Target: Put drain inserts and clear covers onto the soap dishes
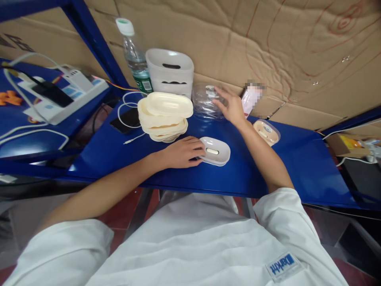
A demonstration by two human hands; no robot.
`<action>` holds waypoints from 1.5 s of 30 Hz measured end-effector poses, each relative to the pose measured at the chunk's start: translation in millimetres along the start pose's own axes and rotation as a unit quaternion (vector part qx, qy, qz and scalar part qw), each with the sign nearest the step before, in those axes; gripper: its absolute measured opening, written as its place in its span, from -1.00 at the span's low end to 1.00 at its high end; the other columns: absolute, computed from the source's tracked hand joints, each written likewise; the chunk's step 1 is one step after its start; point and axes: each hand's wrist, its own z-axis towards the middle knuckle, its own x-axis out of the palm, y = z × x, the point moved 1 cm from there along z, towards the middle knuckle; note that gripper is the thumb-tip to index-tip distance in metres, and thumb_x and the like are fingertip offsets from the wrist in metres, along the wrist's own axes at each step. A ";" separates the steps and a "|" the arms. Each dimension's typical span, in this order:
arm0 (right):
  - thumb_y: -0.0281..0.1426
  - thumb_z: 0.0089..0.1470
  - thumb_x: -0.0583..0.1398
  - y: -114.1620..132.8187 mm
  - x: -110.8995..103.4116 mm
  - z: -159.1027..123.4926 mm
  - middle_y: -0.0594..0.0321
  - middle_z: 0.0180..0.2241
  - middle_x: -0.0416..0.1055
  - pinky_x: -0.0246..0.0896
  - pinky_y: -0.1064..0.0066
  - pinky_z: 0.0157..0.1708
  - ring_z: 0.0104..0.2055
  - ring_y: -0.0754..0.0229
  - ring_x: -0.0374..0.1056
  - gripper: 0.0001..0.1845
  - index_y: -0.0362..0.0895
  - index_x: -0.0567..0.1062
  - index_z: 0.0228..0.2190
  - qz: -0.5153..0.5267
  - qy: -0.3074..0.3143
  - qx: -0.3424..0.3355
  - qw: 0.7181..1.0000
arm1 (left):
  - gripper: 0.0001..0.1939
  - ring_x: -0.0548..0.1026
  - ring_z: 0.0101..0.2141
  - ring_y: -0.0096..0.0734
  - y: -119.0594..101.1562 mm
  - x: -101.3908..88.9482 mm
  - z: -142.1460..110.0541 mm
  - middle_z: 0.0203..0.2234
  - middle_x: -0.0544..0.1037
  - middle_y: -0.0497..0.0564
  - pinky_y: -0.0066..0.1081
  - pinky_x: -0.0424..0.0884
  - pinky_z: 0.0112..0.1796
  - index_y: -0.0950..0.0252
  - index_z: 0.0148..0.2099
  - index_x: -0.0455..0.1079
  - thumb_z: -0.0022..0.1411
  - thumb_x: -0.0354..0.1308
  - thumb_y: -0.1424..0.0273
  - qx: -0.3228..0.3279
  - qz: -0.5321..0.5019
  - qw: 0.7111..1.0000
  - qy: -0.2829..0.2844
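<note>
My left hand (182, 152) lies on the blue table (119, 159), its fingers curled against the left side of a white oval tray (215, 151) with a slot in its middle. My right hand (229, 106) reaches to the back, fingers spread on a stack of clear plastic lids (205, 101). A pile of cream oval trays (165, 115) stands just left of the lids. A finished cream piece under a clear lid (266, 132) lies right of my right forearm.
A stack of white trays (170, 71) and a water bottle (135, 57) stand at the back by the cardboard wall (268, 47). A black phone with a white cable (126, 120) lies at the left. A power strip (64, 95) sits on the left shelf.
</note>
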 end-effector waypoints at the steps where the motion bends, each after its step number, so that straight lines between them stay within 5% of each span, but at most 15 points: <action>1: 0.24 0.35 0.12 0.7 -0.4 0.2 0.04 0.35 0.42 0.12 -0.20 0.48 0.48 -0.21 0.23 -0.22 0.01 0.49 0.32 -0.002 -0.011 0.002 1.000 | -0.85 0.59 0.02 -0.18 0.0 0.0 0.0 -0.07 0.66 0.08 -0.19 0.44 0.12 0.24 -0.02 0.56 0.52 0.17 0.35 0.002 0.000 1.000 0.000; 8: 0.23 0.36 0.12 20.9 -28.3 -25.9 0.11 0.40 0.37 0.15 -0.13 0.48 0.45 -0.12 0.28 -0.25 0.02 0.51 0.30 -0.049 -0.106 0.005 0.993 | -0.86 0.59 0.00 -0.17 0.0 1.6 -1.0 -0.06 0.64 0.11 -0.18 0.45 0.12 0.23 0.00 0.57 0.48 0.22 0.36 -0.001 -0.029 1.000 -0.011; 15: -0.06 0.35 0.31 75.8 -61.8 -155.2 0.18 0.37 0.40 0.37 -0.23 0.36 0.34 -0.24 0.44 -0.48 0.21 0.54 0.28 -0.035 -0.069 0.022 0.997 | -0.57 0.46 0.24 0.07 -4.4 -7.5 -0.3 0.28 0.43 0.26 0.03 0.45 0.24 0.18 0.28 0.43 0.43 0.33 0.29 -0.030 0.015 0.998 -0.056; 20: -0.18 0.32 0.35 109.8 -57.9 -218.7 0.19 0.38 0.40 0.46 -0.19 0.32 0.31 -0.26 0.47 -0.44 0.27 0.51 0.30 -0.030 -0.035 0.081 0.996 | -0.57 0.40 0.31 0.08 -2.0 -8.0 -0.9 0.32 0.37 0.24 0.06 0.43 0.28 0.16 0.30 0.40 0.46 0.29 0.29 -0.024 -0.007 0.998 -0.055; 28: -0.28 0.41 0.23 132.5 -26.0 -219.6 0.07 0.35 0.42 0.57 -0.25 0.15 0.23 -0.31 0.53 -0.46 0.28 0.45 0.35 -0.073 -0.052 0.090 0.992 | -0.35 0.41 0.30 0.03 5.0 3.8 -2.7 0.30 0.32 0.24 -0.03 0.43 0.31 0.18 0.38 0.31 0.34 0.40 0.23 -0.147 -0.107 0.981 -0.063; 38: -0.30 0.49 0.13 122.6 -27.5 -227.7 0.06 0.44 0.29 0.29 -0.11 0.43 0.49 -0.09 0.23 -0.52 0.09 0.39 0.36 -0.005 0.016 0.092 0.996 | -0.50 0.36 0.35 0.07 11.1 4.7 -3.7 0.32 0.33 0.22 0.06 0.37 0.36 0.15 0.27 0.45 0.35 0.41 0.20 -0.145 -0.154 0.976 -0.055; 45: -0.20 0.51 0.11 121.3 -21.8 -226.2 0.09 0.59 -0.08 0.06 -0.14 0.53 0.61 -0.08 -0.07 -0.38 0.06 0.16 0.48 0.037 0.056 0.119 0.991 | -0.52 0.39 0.35 0.04 11.5 4.7 -4.3 0.34 0.36 0.22 0.04 0.37 0.36 0.16 0.26 0.45 0.38 0.39 0.17 -0.147 -0.151 0.977 -0.043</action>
